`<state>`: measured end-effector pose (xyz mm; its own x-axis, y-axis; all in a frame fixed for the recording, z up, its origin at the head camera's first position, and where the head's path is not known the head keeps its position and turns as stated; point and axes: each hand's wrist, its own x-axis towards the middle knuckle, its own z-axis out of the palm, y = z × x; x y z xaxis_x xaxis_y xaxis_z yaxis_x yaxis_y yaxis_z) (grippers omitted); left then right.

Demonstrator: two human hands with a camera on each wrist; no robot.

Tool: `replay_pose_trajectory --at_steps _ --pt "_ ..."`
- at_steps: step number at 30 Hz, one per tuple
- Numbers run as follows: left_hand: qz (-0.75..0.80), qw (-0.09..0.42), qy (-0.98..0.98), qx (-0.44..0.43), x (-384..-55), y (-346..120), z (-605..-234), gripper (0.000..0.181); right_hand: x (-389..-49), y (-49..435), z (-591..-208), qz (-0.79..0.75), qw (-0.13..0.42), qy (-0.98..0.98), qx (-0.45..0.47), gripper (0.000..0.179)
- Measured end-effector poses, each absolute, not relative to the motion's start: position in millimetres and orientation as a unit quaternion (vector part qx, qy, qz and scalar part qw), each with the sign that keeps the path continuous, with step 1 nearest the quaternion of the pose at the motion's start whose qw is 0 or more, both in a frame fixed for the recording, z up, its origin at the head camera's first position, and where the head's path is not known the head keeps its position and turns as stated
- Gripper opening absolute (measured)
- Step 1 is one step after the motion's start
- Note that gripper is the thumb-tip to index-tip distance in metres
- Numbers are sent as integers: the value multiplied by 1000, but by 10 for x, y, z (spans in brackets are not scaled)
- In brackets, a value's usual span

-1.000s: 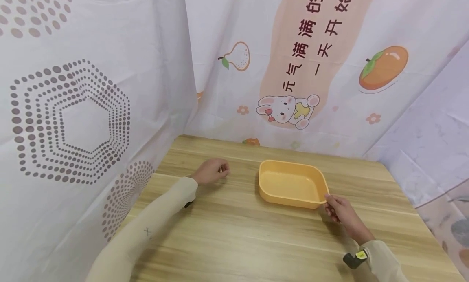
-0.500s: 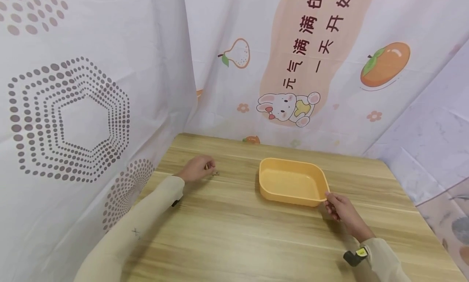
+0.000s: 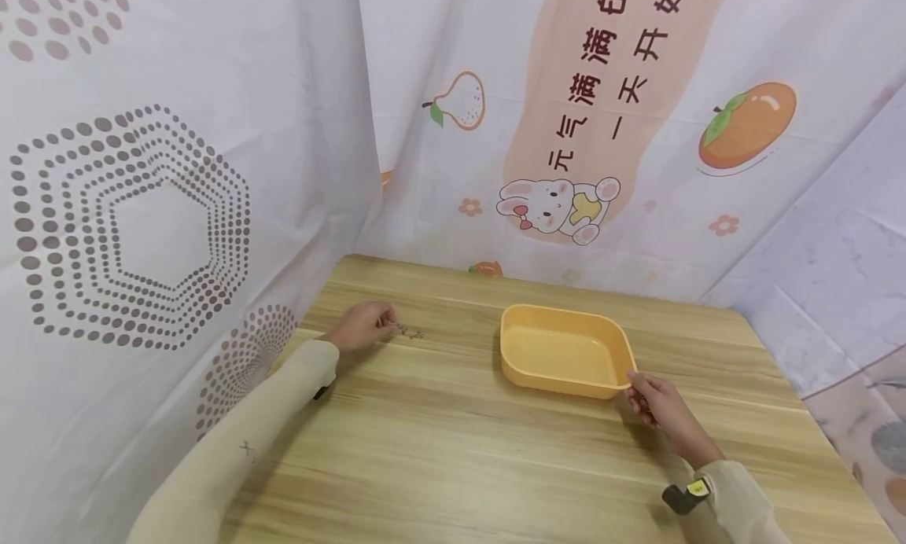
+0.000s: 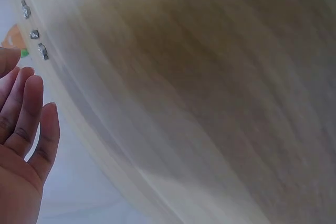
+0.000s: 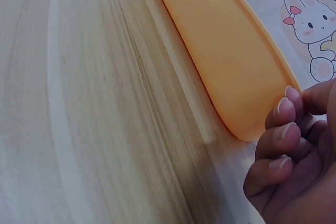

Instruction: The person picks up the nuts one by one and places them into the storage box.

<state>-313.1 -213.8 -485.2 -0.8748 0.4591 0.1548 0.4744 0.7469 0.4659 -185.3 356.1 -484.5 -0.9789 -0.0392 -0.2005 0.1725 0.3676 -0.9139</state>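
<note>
Several small silver metal pieces (image 3: 418,335) lie on the wooden table, too small to tell their exact kind; a few of these metal pieces (image 4: 34,34) also show in the left wrist view. Just left of them is my left hand (image 3: 364,325), its fingers loosely bent and fingertips close by. Nothing shows in the visible part of the left hand (image 4: 23,135) from the wrist, though the frame edge cuts it off. A shallow yellow plastic tray (image 3: 559,387) stands on the table. My right hand (image 3: 661,410) pinches its near right corner rim between thumb and finger.
The wooden table (image 3: 453,465) meets a printed cloth (image 3: 432,206) at the back. Another patterned cloth (image 3: 163,237) hangs close along the left arm. A pale cloth (image 3: 821,277) borders the right side.
My left hand has moved left across the table, and the small metal pieces have come into view beside its fingertips. The right hand and the tray have stayed in place.
</note>
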Motion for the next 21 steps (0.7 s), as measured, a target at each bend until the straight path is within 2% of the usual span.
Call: replay_pose_trajectory --at_steps 21 --pt "-227 -23 -946 -229 -3148 -2141 -4926 10 -1842 3545 -4872 -567 83 818 43 53"
